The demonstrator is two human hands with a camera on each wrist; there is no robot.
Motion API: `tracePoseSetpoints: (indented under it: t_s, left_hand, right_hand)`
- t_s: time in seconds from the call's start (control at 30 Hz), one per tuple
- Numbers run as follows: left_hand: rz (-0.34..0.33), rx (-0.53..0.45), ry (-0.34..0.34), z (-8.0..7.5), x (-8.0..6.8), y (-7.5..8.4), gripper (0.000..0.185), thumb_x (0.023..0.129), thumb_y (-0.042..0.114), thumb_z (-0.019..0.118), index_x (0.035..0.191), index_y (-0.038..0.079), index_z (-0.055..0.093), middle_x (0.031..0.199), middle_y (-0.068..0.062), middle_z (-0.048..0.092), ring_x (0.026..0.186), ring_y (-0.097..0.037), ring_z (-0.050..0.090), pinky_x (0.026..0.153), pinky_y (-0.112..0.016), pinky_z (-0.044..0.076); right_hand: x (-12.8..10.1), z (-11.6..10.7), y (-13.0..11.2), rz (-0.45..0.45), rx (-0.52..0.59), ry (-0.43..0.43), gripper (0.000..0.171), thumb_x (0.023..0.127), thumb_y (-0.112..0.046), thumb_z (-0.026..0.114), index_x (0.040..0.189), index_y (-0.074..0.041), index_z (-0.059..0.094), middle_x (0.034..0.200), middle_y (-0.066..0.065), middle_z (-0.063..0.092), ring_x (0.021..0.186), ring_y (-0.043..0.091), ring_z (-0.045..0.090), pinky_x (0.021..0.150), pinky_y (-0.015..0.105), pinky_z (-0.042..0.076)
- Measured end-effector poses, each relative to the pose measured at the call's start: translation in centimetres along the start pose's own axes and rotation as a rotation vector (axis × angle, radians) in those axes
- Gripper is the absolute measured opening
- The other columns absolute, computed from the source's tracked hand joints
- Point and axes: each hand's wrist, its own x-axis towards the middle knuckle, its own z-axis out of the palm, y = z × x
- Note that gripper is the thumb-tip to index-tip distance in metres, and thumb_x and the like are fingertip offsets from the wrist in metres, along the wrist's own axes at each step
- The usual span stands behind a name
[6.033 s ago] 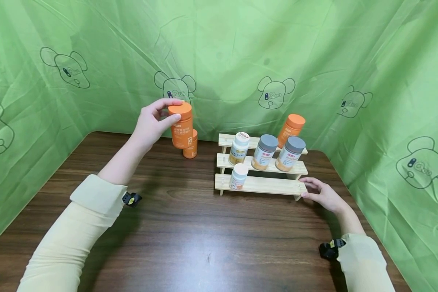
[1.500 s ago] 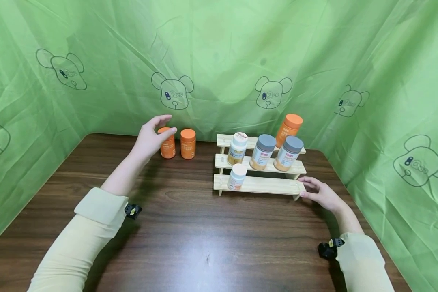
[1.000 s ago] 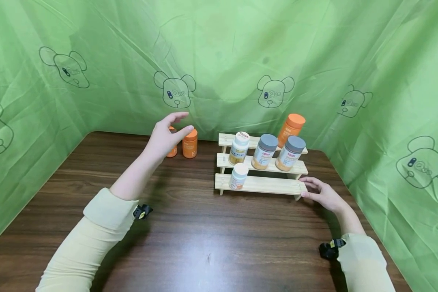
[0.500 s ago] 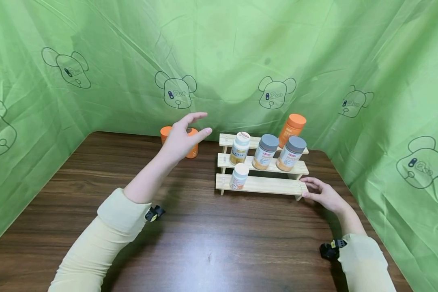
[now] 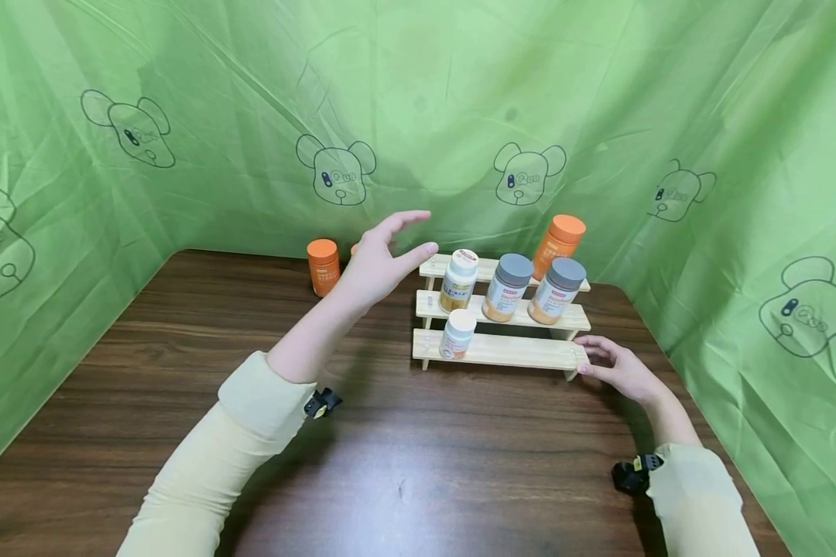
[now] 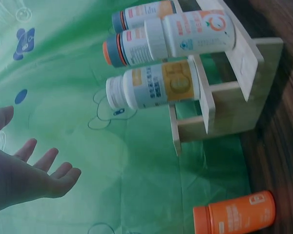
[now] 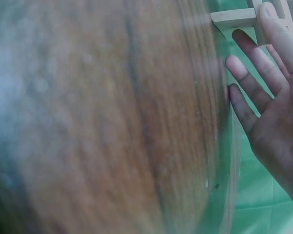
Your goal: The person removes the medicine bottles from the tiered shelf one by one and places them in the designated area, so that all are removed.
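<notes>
My left hand (image 5: 383, 267) hovers over the table just left of a three-tier wooden rack (image 5: 515, 350), thumb and fingers spread, holding nothing. At the rack's right end my right hand (image 5: 627, 375) holds the bottom tier, thumb in front and index finger behind. A small white bottle (image 5: 457, 336) stands on that tier. The middle tier bears a white-and-gold bottle (image 5: 458, 285) and two grey-lidded bottles (image 5: 507, 290). An orange bottle (image 5: 559, 244) is on the top tier. Another orange bottle (image 5: 323, 267) stands on the table; a third (image 5: 353, 249) is mostly hidden by my left hand.
A dark wood table (image 5: 362, 464) carries everything. Green cloth (image 5: 418, 100) printed with bear outlines rises behind it and along both sides. Small black cameras (image 5: 323, 403) are worn on the wrists.
Six seconds ago my left hand held an orange bottle up; it was set down beside the other. Since then that hand has moved right, toward the rack. The right hand has stayed put.
</notes>
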Motion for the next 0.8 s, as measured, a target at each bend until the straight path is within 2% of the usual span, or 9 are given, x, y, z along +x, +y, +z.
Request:
tracePoseSetpoints:
  t_s: [0.3,0.5,0.8]
  left_hand:
    - [0.033,-0.012,-0.042,2.2,1.1,1.1,0.052,0.087,0.039,0.066,0.135,0.027,0.049,0.139,0.011,0.048,0.130,-0.003,0.038,0.110,-0.035,0.032]
    - [0.062,-0.036,-0.066,3.3,2.2,1.5,0.053,0.087,0.038,0.066,0.136,0.026,0.048,0.140,0.010,0.047,0.131,-0.003,0.038,0.110,-0.034,0.030]
    - [0.061,-0.034,-0.090,4.5,3.6,2.1,0.055,0.088,0.037,0.066,0.137,0.023,0.047,0.139,0.009,0.049,0.129,-0.004,0.040,0.108,-0.032,0.034]
  right_hand:
    - [-0.1,-0.1,-0.1,0.032,-0.023,0.001,0.051,0.088,-0.016,0.068,0.132,-0.001,0.046,0.116,0.019,0.063,0.096,-0.005,0.057,0.081,0.011,0.041]
    - [-0.1,-0.1,0.0,0.036,-0.029,-0.003,0.052,0.088,-0.017,0.068,0.132,-0.002,0.045,0.116,0.021,0.063,0.097,-0.006,0.057,0.082,0.010,0.040]
    - [-0.2,-0.1,-0.1,0.032,-0.020,-0.013,0.052,0.088,-0.017,0.067,0.133,-0.002,0.045,0.118,0.024,0.061,0.098,-0.006,0.057,0.083,0.010,0.040]
